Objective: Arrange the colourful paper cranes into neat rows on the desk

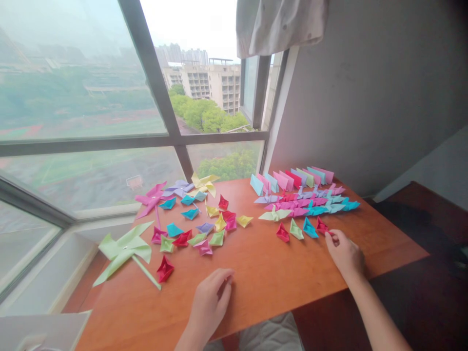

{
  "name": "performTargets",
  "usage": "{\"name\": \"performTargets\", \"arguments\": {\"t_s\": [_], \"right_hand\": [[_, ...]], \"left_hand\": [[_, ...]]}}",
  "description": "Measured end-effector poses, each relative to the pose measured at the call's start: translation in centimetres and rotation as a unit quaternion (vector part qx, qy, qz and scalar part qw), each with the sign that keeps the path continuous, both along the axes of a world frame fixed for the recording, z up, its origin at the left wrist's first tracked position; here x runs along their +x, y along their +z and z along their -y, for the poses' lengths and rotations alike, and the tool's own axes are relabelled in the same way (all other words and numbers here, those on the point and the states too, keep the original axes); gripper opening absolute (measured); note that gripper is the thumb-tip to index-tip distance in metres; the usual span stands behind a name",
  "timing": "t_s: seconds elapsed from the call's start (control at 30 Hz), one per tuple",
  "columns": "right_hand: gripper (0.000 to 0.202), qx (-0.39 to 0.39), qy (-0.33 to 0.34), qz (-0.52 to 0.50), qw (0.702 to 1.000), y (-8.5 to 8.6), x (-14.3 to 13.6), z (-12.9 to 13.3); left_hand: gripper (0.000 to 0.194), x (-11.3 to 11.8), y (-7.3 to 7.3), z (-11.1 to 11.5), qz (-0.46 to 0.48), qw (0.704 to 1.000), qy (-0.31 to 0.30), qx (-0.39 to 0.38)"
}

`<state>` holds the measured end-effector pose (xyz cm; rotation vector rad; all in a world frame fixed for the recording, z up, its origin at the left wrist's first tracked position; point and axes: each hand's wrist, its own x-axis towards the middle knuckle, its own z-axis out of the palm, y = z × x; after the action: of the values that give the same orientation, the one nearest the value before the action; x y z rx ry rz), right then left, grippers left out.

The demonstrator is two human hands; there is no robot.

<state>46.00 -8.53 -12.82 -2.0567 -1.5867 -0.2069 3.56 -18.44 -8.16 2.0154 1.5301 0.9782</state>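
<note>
Window (84,147) across left and back, grey-framed, with trees and pale buildings beyond the panes. Grey wall (351,97) on the right. Wooden table (263,273) below, slanting toward the glass, covered in rows and clusters of coloured folded paper. Curtain (281,24) bunched at the top, pale and short. Left hand (212,297) at the near edge of the table, nearest to the loose boats, fingers loosely curled, thumb close to forefinger; contact between those two tips impossible to tell. Right hand (343,251) farther right, thumb and forefinger pinching the near right corner of a small red boat. On the left side of the table, a large green pinwheel (124,251), stick pointing toward the near edge; behind it, side by side, a pink pinwheel (150,197), a purple pinwheel (178,188) and a yellow pinwheel (204,184). At far right, a row of folded papers (291,180) standing on edge; just in front, rows of paper birds (307,202), mostly purple, pink and blue. Between pinwheels and birds, scattered loose boats (183,239) in many colours. Smallest, in front of the birds, a short line: another red boat (282,232), a green boat (296,229), a blue boat (309,227) and, at the right end, the pinched red boat (321,225).
</note>
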Motion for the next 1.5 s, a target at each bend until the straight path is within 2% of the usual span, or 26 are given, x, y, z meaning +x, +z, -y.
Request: {"name": "performTargets", "arguments": {"t_s": [0.57,0.7,0.83,1.13,1.3,1.4,1.5], "right_hand": [[0.030,-0.040,-0.006,-0.011,0.999,0.2,-0.1,0.1],[0.038,-0.005,0.011,-0.011,1.000,0.0,-0.2,0.0],[0.037,0.029,0.038,-0.013,0.999,-0.2,-0.2,-0.1],[0.034,0.074,0.035,0.000,0.997,0.2,-0.5,0.4],[0.034,0.099,0.047,0.012,0.994,0.4,-0.6,0.7],[0.034,0.102,0.056,0.012,0.993,0.5,-0.6,0.7],[0.034,0.105,0.058,0.010,0.993,0.5,-0.6,0.7]], "left_hand": [[0.018,0.0,0.1,-0.1,-0.008,1.000,-0.007,-0.002],[0.018,0.0,0.0,-0.1,-0.009,1.000,-0.009,-0.008],[0.018,-0.1,-0.1,0.0,-0.009,1.000,-0.009,-0.014],[0.018,0.1,0.2,0.0,0.001,1.000,0.002,-0.012],[0.019,-0.6,0.3,0.0,-0.016,0.998,0.067,-0.002],[0.021,-2.2,0.5,-0.5,-0.073,0.987,0.145,0.018],[0.024,-3.9,1.3,-1.4,-0.125,0.965,0.230,0.032]]}}
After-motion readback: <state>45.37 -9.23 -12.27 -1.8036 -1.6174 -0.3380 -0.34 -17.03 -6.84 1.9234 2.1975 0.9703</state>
